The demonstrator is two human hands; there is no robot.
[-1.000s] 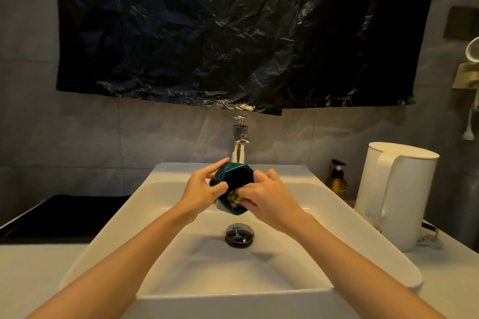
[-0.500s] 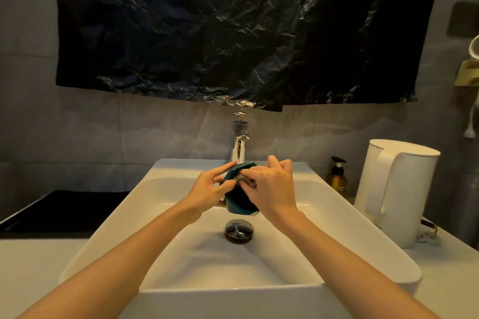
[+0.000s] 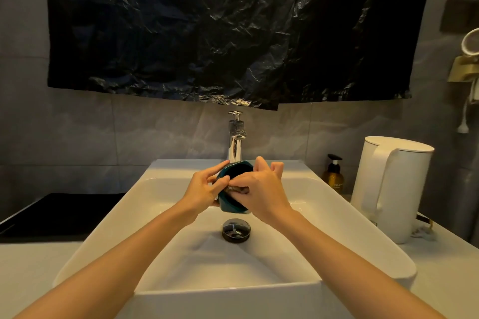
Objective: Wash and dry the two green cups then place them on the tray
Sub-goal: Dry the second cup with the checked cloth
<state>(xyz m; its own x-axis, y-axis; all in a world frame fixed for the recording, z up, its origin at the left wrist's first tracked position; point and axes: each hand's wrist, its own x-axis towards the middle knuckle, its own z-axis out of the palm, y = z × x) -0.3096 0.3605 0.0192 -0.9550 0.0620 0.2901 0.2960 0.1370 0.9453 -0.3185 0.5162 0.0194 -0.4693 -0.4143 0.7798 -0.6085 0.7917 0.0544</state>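
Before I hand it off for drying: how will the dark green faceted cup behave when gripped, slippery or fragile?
Probably slippery: the dark green faceted cup looks glossy and is mid-scrub, gripped by the left hand over the white sink. Likely rigid, breakable against that hard basin. Its facets should hinder rolling.

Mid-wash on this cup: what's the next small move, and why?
Probably rotate the green cup slightly in the left hand, so the brownish pad pinched by the right hand meets a fresh stretch of rim; it now covers only one spot.
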